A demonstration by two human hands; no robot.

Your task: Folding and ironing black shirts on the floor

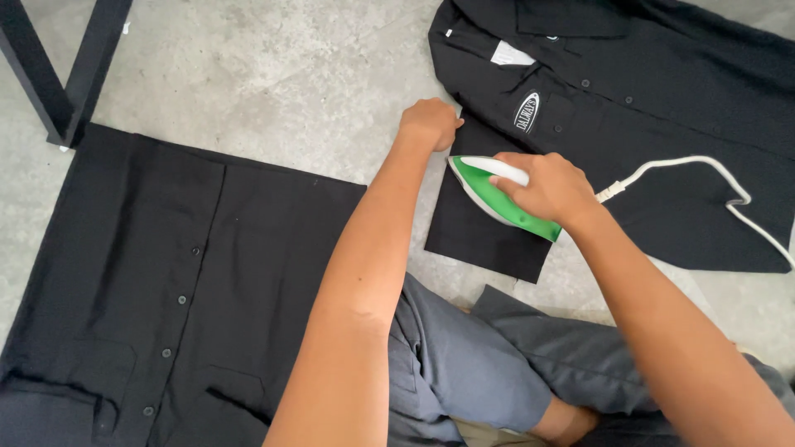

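A black button shirt (662, 108) lies spread on the concrete floor at the upper right, one short sleeve (480, 236) stretched toward me. My right hand (551, 189) grips the white handle of a green and white iron (497, 199), which rests on that sleeve. My left hand (429, 122) is closed and presses down on the sleeve's upper edge, just left of the iron's tip. The iron's white cord (704, 170) trails right across the shirt.
A second black button shirt (166, 273) lies flat on the floor at the left. A black metal frame leg (66, 74) stands at the top left. My knees in grey trousers (464, 364) are at the bottom centre.
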